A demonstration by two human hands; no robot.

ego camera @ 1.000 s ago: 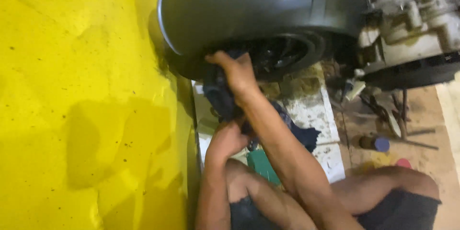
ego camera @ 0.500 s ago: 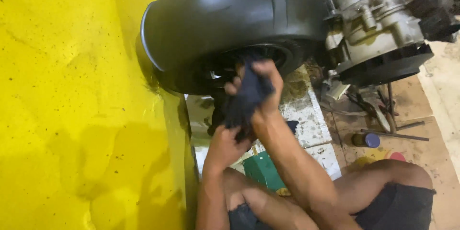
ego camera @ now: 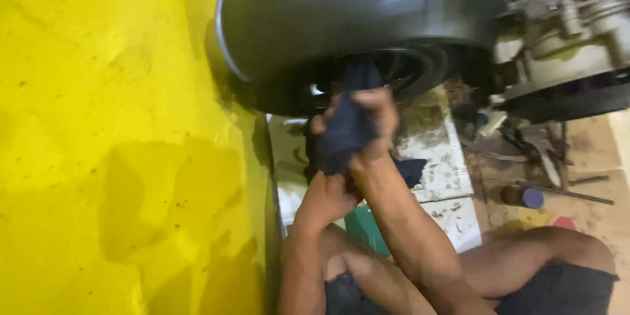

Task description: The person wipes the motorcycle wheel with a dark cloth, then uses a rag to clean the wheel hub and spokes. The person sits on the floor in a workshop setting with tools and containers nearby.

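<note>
A: What is the right hand (ego camera: 373, 132) doing?

B: It is clenched around a dark blue rag (ego camera: 342, 132), fingers (ego camera: 380, 102) wrapped over the top of the cloth, thumb side toward the camera. The rag is bunched in the fist, its upper end poking up at twelve o'clock to the tyre (ego camera: 400, 72).

A: And the left hand (ego camera: 326, 195)?

B: It sits at seven o'clock from the right one, just below it, gripping the lower tail of the same rag. Its fingers are hidden behind the cloth and the right wrist, so I cannot tell how tightly it closes.

A: Where is the rag, then?

B: Between both hands, right under the grey fender (ego camera: 354, 16), which curves over the wheel. A loose corner hangs out at four o'clock from the fist.

A: What lies further out?

B: At two o'clock, the engine (ego camera: 564, 26). At nine o'clock, a yellow wall (ego camera: 118, 144). Under the hands, stained white tiles (ego camera: 436, 164). At four o'clock, on the brown floor (ego camera: 590, 207), a small can with a blue cap (ego camera: 523, 197) beside scattered tools (ego camera: 545, 157). At six o'clock, the person's bent knees (ego camera: 525, 249).
</note>
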